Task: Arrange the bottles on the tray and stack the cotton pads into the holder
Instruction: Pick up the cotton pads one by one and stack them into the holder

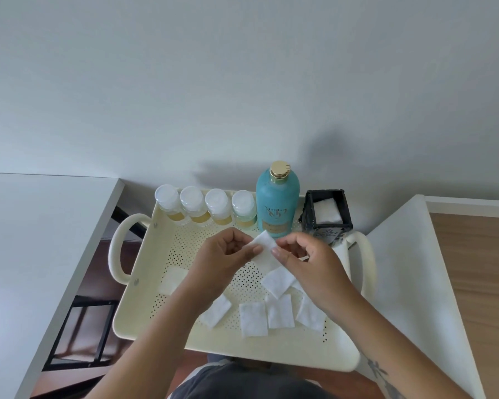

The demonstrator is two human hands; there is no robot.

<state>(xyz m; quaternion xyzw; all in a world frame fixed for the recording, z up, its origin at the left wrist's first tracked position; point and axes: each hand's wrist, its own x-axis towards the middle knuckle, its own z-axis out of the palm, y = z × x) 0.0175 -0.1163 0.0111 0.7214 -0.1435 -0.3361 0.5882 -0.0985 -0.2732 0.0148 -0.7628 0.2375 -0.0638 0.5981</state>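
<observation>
We hold one white cotton pad above the middle of the cream tray, pinched between both hands: our left hand grips its left edge with thumb and curled fingers, and our right hand pinches its right edge the same way. Under our wrists, loose pads lie scattered over the perforated tray floor, some overlapping each other near the right forearm, one apart at the left. Our arms cover part of that scatter, so we cannot count them all.

Along the tray's far edge four small clear bottles with white caps stand upright in a row, touching or nearly so. Just to their right stands a tall teal bottle with a gold cap. Beside it, at the far right corner, sits the black square holder, with at least one pad already lying inside. White tabletops flank the tray on both sides.
</observation>
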